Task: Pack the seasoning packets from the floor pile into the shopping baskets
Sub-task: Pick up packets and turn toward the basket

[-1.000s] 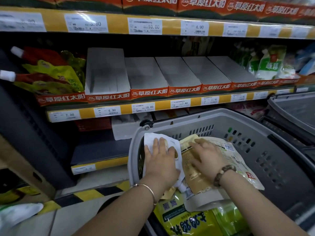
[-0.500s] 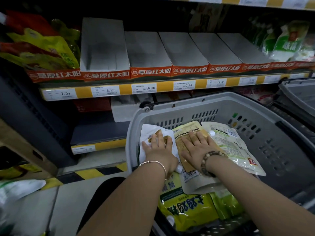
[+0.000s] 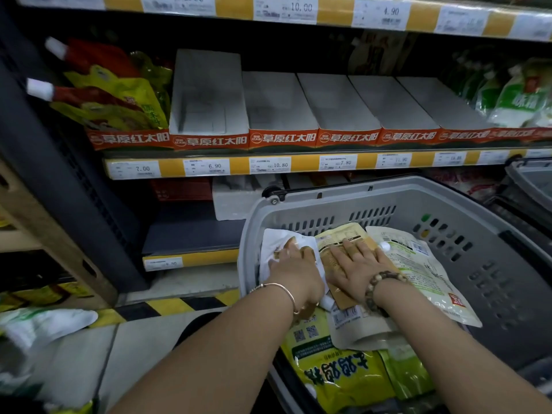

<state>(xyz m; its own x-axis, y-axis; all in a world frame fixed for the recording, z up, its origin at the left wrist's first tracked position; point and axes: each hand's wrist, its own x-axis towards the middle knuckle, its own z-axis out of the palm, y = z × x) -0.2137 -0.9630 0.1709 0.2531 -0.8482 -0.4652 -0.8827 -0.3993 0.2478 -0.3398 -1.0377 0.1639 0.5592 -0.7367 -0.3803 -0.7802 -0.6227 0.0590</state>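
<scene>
We are leaning over the grey basket (image 3: 328, 198), and both our hands are lying flat inside it. Our left hand (image 3: 294, 268) is pressing down on a white packet (image 3: 276, 243) at the basket's left wall, fingers stretched out and gripping nothing. Our right hand (image 3: 358, 270), just beside it toward the basket's middle, is spreading its fingers wide over a tan packet (image 3: 337, 237), palm down, also closing on nothing. We judge that we are flattening the packets so they settle in level layers and leave room for more. A pale green packet (image 3: 427, 273) is lying beside the tan one toward the basket's right wall, and a yellow-green packet (image 3: 337, 375) is filling the basket's near end beneath our wrists. The basket's right side is showing bare, so the packing is looking only partly done. More loose packets (image 3: 38, 327) are waiting on the floor well to the left of the basket, and a second basket (image 3: 528, 180) is standing just beyond its right rim, likely for the overflow.
</scene>
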